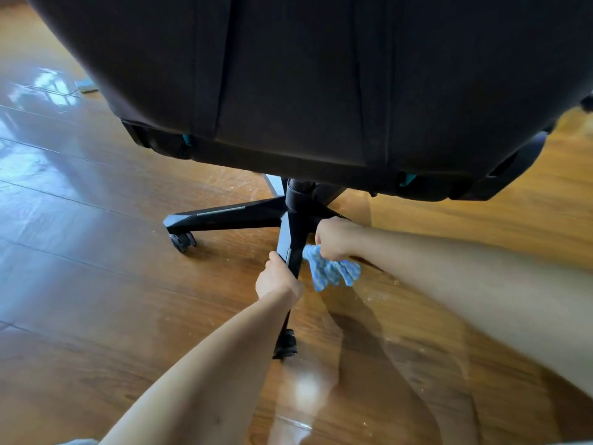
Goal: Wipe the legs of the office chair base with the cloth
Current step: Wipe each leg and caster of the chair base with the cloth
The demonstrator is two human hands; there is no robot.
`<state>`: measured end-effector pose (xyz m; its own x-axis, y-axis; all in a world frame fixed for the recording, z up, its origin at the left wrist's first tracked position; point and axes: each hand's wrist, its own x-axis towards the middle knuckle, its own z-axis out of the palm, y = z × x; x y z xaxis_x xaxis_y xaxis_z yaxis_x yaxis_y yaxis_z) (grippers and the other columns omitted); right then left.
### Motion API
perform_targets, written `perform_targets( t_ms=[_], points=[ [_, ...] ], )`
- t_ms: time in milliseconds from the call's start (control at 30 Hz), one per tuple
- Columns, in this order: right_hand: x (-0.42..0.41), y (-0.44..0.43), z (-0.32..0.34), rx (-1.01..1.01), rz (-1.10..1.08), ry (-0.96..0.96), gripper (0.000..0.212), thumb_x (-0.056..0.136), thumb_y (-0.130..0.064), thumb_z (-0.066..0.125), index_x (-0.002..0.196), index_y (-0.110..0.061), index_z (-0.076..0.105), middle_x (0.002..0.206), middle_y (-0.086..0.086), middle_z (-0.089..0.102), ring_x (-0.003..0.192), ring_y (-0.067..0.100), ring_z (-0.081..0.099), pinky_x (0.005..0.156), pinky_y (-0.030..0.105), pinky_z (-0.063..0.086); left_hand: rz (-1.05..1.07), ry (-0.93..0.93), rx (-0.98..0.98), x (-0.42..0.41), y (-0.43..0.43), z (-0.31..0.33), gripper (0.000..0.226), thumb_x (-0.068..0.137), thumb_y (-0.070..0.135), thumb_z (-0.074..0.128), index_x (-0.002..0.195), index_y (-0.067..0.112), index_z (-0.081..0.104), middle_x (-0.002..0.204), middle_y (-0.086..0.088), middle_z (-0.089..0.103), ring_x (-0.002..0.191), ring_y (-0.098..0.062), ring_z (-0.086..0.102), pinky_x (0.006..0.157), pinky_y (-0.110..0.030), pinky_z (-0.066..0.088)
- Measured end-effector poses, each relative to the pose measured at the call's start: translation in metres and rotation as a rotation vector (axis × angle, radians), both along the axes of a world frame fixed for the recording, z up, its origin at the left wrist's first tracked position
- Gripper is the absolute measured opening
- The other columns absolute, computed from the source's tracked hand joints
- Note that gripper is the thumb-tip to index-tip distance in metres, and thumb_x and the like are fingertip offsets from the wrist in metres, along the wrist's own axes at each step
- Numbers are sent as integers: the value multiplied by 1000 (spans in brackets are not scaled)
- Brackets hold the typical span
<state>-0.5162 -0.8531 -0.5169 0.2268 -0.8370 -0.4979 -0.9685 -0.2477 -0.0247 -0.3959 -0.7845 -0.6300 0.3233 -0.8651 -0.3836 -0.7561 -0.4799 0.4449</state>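
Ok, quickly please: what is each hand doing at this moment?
Left hand: closed around the near leg of the chair base.
Right hand: closed, holding the blue cloth.

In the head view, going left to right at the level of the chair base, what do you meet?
Black caster wheel on the left-pointing leg → left hand gripping the near black chair leg → blue-and-white patterned cloth, bunched in the right hand.

Floor (96, 284): glossy wood planks, reflections seen at 9 o'clock. Chair base (224, 215): smooth black plastic. Cloth (330, 271): soft, textured weave. Seat back (305, 75): matt fabric.
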Motion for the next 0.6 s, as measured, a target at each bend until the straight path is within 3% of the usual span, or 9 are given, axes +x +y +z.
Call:
perform_targets(
  t_ms=[100, 167, 233, 367, 467, 600],
  points=[
    [-4, -7, 22, 85, 87, 54, 16, 91, -7, 58, 101, -5, 71, 94, 14, 73, 73, 23, 66, 60, 30, 53, -8, -34, -7, -5, 4, -1, 49, 86, 25, 78, 107, 17, 35, 118, -8, 64, 104, -32, 68, 73, -37, 48],
    [-8, -14, 30, 173, 55, 35, 20, 92, -8, 63, 111, -6, 70, 100, 12, 72, 81, 25, 67, 73, 35, 59, -8, -27, -21, -5, 6, -3, 49, 85, 25, 79, 106, 18, 36, 116, -7, 65, 102, -32, 69, 72, -36, 47],
    [-8, -19, 31, 316, -3, 72, 29, 95, 2, 56, 122, 3, 67, 114, 16, 72, 94, 27, 74, 87, 37, 61, -17, -22, -23, -1, 9, -5, 48, 84, 26, 78, 104, 19, 35, 111, -5, 65, 94, -31, 67, 70, -37, 46],
    [4, -18, 20, 504, -77, 109, 34, 99, 11, 44, 131, 14, 56, 127, 27, 66, 111, 33, 71, 98, 42, 57, -91, -11, -17, 23, 19, -11, 52, 78, 32, 79, 101, 23, 34, 93, 4, 60, 78, -27, 59, 58, -34, 42],
    [11, -13, 13, 510, -72, 126, 32, 98, 8, 47, 128, 12, 58, 121, 24, 70, 105, 30, 74, 100, 43, 56, -196, 3, 0, 53, 24, -13, 58, 75, 37, 82, 105, 25, 33, 88, 8, 56, 79, -26, 62, 55, -32, 44],
    [17, -4, 12, 522, -54, 117, 32, 96, 5, 49, 126, 6, 61, 116, 19, 73, 98, 27, 76, 101, 45, 55, -301, -36, 49, 94, 20, -9, 71, 75, 41, 88, 117, 25, 33, 101, 1, 60, 85, -26, 63, 62, -36, 52]
  ],
)
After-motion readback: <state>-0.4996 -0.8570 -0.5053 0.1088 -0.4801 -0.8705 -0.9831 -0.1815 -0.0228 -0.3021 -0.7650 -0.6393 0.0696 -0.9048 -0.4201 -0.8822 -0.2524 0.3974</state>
